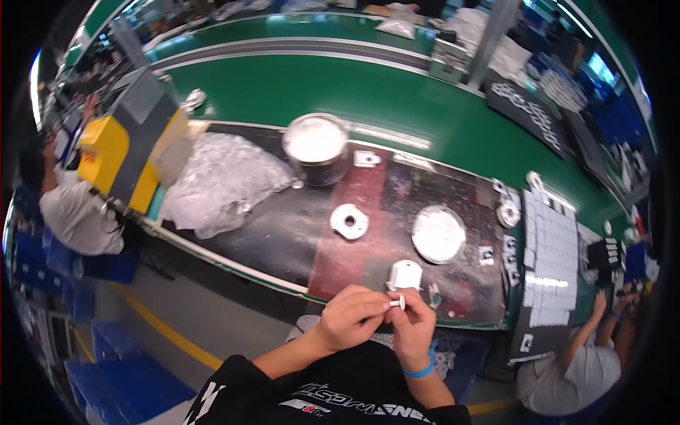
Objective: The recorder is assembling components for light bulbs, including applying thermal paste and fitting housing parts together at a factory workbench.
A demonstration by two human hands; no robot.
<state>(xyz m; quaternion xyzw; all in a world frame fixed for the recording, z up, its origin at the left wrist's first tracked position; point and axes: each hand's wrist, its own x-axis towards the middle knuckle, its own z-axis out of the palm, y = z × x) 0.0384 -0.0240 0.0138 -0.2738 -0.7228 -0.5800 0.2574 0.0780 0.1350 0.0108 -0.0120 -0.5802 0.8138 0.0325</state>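
Centrally, two round containers [316,173] and one white ring [338,224] lie beyond one white plate [406,272]; at lower centre, your left hand [352,318] and right hand [415,331] pinch one small white part [401,302].

Green belt [269,88], grey floor [180,287], tube light [574,20] at upper right.
The belt runs behind the black and dark red surface [280,244], with a grey rail [283,47] along its far side and a second green strip [248,32] beyond. A metal post [498,39] rises at upper right, left of the lit tube. A yellow line [166,327] crosses the floor at left, and a blue bin [127,375] stands at lower left.
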